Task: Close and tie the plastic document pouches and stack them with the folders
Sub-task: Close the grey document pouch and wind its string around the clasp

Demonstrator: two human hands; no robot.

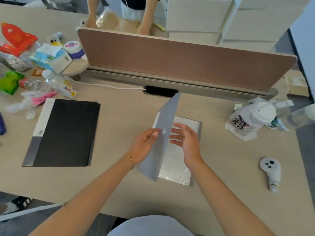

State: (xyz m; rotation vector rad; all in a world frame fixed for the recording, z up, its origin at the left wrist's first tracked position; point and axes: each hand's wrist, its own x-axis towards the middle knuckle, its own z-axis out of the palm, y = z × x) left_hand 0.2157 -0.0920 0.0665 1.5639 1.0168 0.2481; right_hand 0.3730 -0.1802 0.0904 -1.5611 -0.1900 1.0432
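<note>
A grey translucent plastic document pouch (177, 160) lies on the desk in front of me with white paper inside. Its grey flap (167, 116) stands raised and tilted over to the left, with a small round button near its edge. My left hand (144, 147) pinches the flap beside the button. My right hand (185, 142) hovers just right of the flap, fingers spread, holding nothing. A black folder (68, 133) with a grey and white spine lies flat on the desk to the left.
Bottles, snack packs and a tissue box clutter the far left (47, 60). A brown partition (179, 62) runs across the back, with another person's arms beyond it. A white bottle in a bag (252, 118) and a white controller (271, 172) lie at the right.
</note>
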